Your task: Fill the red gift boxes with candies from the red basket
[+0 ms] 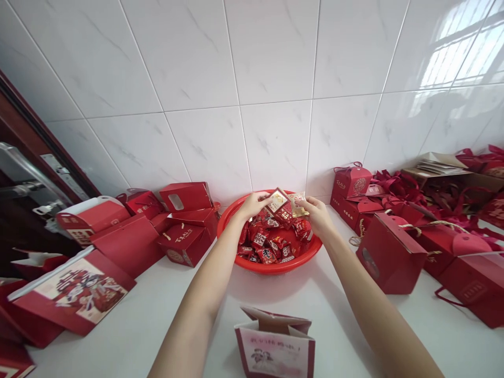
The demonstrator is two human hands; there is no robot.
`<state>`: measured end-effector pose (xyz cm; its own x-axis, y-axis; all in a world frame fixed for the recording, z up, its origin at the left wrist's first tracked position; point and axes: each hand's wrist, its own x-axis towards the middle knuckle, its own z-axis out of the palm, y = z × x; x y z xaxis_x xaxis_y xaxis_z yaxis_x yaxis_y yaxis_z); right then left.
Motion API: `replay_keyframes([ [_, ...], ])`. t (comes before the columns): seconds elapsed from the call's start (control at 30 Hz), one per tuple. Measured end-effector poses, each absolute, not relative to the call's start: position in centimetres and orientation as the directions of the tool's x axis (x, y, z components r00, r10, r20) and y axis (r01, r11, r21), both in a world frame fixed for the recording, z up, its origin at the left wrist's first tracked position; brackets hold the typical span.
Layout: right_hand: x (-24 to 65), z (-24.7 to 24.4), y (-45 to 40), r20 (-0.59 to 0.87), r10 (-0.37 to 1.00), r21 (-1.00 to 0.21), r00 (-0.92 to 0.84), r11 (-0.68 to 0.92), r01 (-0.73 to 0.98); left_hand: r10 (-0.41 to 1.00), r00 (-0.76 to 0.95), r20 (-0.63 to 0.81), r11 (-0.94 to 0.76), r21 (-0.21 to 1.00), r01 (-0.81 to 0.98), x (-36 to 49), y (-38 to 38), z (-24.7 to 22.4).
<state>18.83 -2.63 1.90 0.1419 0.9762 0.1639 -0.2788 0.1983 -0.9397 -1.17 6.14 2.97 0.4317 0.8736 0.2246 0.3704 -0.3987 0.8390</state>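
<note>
My left hand (255,203) is closed on a small square candy packet (277,200) with a pale face and a red border. Between the fingers of my right hand (317,212) is a gold-coloured candy packet (298,203). Both hands are over a round red plastic basket (271,269), which holds many red-wrapped candies (265,241). Close in front of me stands a paper gift bag (275,352) with a pink printed front and dark red edges. Its top is open, and what lies inside is hidden.
Red gift boxes (185,244) and printed bags (84,291) crowd the left of the white table (177,315). More red boxes (389,254) with cord handles and ribbons fill the right. A tiled wall (275,142) rises behind, and a door handle (27,173) shows at far left.
</note>
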Motion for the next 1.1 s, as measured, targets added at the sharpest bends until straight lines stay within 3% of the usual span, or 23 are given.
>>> replay_keyframes([
  [0.4, 18.9, 1.9, -2.7, 0.183, 0.973, -0.917, 0.139, 0.22, -0.333, 0.865, 0.409, 0.292, -0.379, 0.913, 0.15, -1.0, 5.4, 3.8],
  [0.87, 18.4, 2.5, -3.5, 0.264, 0.964, -0.922, -0.023, 0.245, -0.3, 0.843, 0.488, 0.227, -0.344, 0.924, 0.165, -0.5, 4.7, 3.5],
  [1.1, 19.0, 1.4, -2.3, 0.236, 0.948, -0.911, 0.213, 0.292, -0.292, 0.842, 0.519, 0.147, -0.359, 0.871, 0.336, 0.6, 4.6, 3.0],
])
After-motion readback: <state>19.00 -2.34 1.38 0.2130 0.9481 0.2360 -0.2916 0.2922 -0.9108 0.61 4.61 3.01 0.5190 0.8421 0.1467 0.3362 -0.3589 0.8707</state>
